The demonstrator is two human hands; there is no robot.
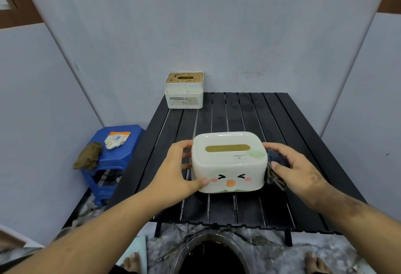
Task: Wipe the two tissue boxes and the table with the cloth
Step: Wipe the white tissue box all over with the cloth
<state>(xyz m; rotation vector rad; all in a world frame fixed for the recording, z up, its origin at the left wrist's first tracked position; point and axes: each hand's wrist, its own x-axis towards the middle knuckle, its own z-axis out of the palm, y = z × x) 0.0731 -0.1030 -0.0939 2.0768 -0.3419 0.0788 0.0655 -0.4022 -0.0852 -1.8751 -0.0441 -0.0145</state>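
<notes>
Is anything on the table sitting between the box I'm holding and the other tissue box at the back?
Nothing visible: only bare black slats of the table lie between the face-printed tissue box and the wooden-lidded tissue box.

- I saw soft, even, rather dim light and faint shadows.
- Glare sat on the near box (229, 161).
- Edges bowed; fine detail was smeared.

A plain corner of what looks like a home, probably a back room or utility nook: bare pale blue-grey walls (130, 35) meet behind a low black slatted folding table (249, 117), a blue plastic stool (115, 161) stands beside it, the marbled floor (325, 252) is scuffed, and brown wooden window trim (13, 13) shows (upper left).
</notes>
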